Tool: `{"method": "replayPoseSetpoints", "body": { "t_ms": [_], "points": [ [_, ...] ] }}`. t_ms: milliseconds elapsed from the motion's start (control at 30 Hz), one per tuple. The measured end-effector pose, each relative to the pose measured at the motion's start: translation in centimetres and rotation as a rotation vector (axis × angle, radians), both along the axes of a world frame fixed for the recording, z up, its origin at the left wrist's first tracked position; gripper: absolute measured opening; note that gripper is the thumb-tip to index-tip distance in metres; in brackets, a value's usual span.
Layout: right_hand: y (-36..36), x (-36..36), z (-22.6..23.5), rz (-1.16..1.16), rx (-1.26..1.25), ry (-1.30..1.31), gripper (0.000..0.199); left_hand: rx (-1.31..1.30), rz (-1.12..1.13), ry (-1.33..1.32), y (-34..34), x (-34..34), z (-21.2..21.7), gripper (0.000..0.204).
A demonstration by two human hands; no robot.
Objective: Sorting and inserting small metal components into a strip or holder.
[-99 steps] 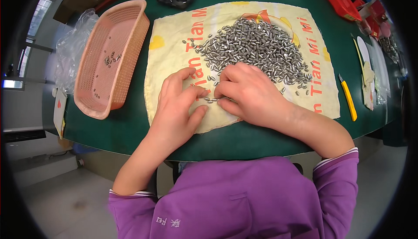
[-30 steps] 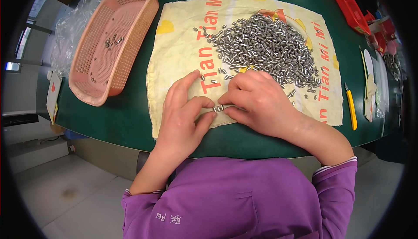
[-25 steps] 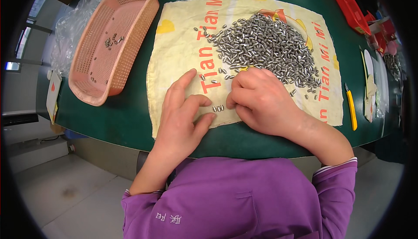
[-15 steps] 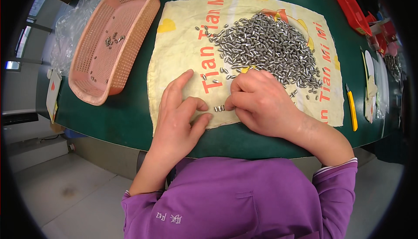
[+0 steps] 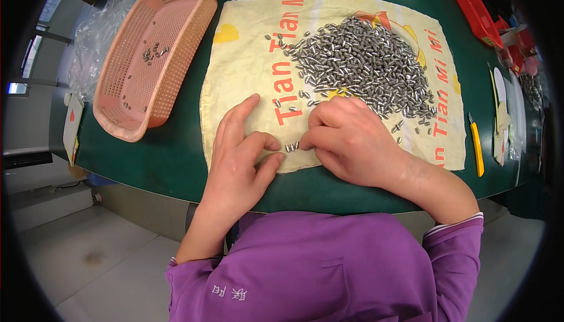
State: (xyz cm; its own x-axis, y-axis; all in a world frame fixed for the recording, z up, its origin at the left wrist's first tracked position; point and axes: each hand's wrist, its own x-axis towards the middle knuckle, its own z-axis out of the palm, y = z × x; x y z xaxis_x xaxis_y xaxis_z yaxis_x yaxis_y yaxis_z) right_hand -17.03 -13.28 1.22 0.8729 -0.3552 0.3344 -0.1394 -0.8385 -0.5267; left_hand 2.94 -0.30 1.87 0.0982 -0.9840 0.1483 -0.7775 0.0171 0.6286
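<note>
Left hand (image 5: 235, 159), narrowly parted, is left of three or four metal pieces (image 5: 292, 147); right hand (image 5: 348, 140), grip unclear, is right.

Yellow cloth (image 5: 235, 75): red printed lettering (image 5: 282, 68) left of the metal heap (image 5: 364, 66), more to its right. Purple shirt (image 5: 376, 263), on the heap's near side: 2 white embroidered characters (image 5: 239, 294). White card (image 5: 69, 137), far left of the heap: 1 red heart-shaped mark (image 5: 72, 115).

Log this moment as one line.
left hand: open, beside short row of metal pieces; right hand: at row's right end; piece pile: on yellow cloth; pink basket: left of cloth, some pieces inside
</note>
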Motion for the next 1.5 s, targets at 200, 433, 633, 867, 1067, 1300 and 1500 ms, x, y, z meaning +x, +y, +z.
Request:
{"method": "replayPoseSetpoints", "body": {
  "t_ms": [200, 433, 633, 867, 1067, 1300, 1500],
  "points": [
    [-0.4, -0.2, -0.1, -0.044, -0.024, -0.034, 0.011, -0.049, -0.053, -0.020, -0.4, -0.4, -0.1, 0.020],
    [-0.7, -0.4, 0.2, -0.053, -0.029, -0.041, 0.009, -0.071, -0.079, -0.017, -0.8, -0.9, -0.1, 0.020],
    [-1.1, -0.7, 0.6, -0.063, -0.056, -0.025, 0.018, -0.081, -0.117, -0.017, -1.2, -1.1, -0.1, 0.021],
    [-0.9, -1.2, 1.9, -0.091, -0.017, 0.037, 0.010, -0.079, -0.143, -0.001, -1.2, -1.3, -0.2, 0.021],
    [0.8, -2.5, 2.2, -0.133, 0.051, 0.099, 0.007, -0.044, -0.145, 0.028, -1.0, -1.1, -0.3, 0.024],
    [2.4, -2.7, 1.9, -0.175, 0.055, 0.110, 0.011, -0.014, -0.104, 0.002, -0.7, -0.8, 0.0, 0.027],
    [2.5, -2.1, 1.6, -0.173, 0.022, 0.095, 0.012, -0.040, -0.097, 0.003, -0.7, -0.5, 0.0, 0.028]
  ]
}}
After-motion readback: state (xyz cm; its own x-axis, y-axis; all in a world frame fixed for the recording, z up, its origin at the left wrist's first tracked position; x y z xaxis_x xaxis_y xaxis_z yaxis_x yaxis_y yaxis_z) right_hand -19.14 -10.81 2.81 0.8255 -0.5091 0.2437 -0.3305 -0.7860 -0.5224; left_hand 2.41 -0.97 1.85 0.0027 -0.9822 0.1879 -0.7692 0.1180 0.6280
